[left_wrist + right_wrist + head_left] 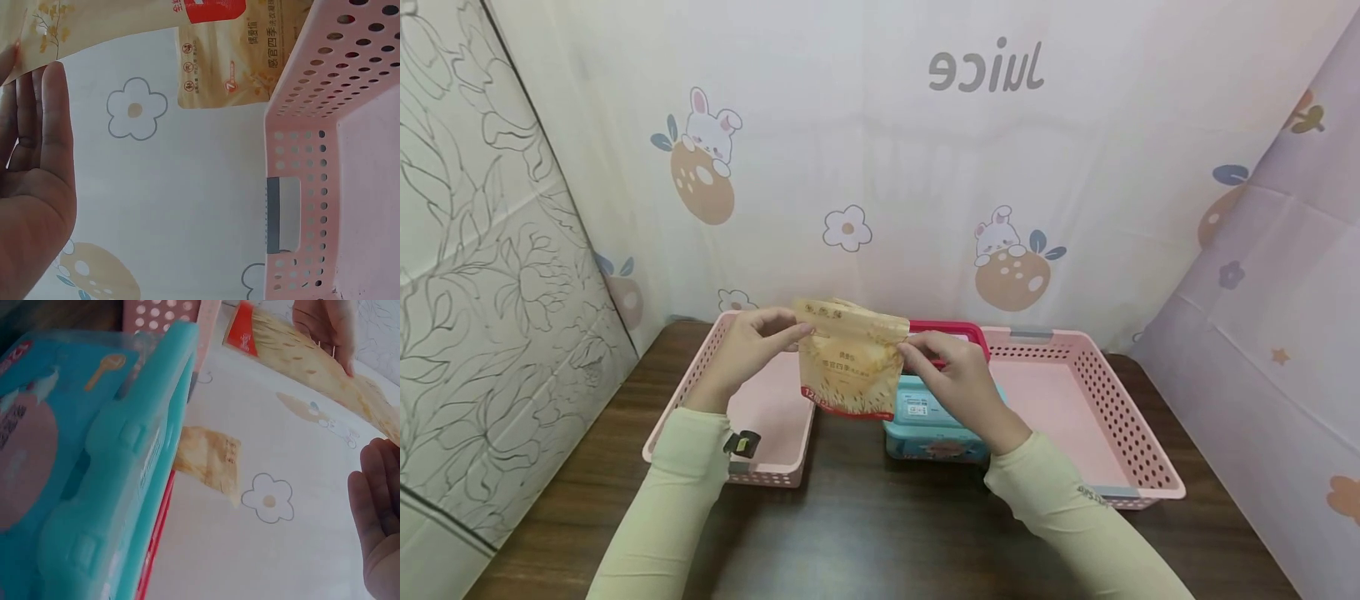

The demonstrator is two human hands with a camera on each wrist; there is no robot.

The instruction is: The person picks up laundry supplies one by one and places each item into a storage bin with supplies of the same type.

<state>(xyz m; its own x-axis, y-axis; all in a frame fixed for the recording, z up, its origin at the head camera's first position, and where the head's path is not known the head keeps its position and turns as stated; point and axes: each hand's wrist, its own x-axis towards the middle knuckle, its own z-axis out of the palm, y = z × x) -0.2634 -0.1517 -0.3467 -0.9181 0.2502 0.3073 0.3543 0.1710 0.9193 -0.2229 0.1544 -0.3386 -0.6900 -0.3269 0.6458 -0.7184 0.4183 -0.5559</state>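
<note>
A tan and yellow pouch (850,362) with a red strip along its bottom hangs upright between both hands, above the table. My left hand (748,346) pinches its upper left edge between thumb and fingers. On its right edge, my right hand (962,383) pinches the pouch the same way. From the left wrist, the left hand (40,144) shows with its fingers behind the pouch (106,22). In the right wrist view the right hand (381,512) is at one end of the pouch (306,359). A second, similar pouch (228,65) stands farther back, near the basket.
A turquoise lidded box (902,442) sits below the right hand, with a red-rimmed box (977,333) behind it. Pink perforated baskets stand on either side, one left (775,467) and one right (1052,400). The dark wooden table (850,533) meets a printed curtain (865,150) at the back.
</note>
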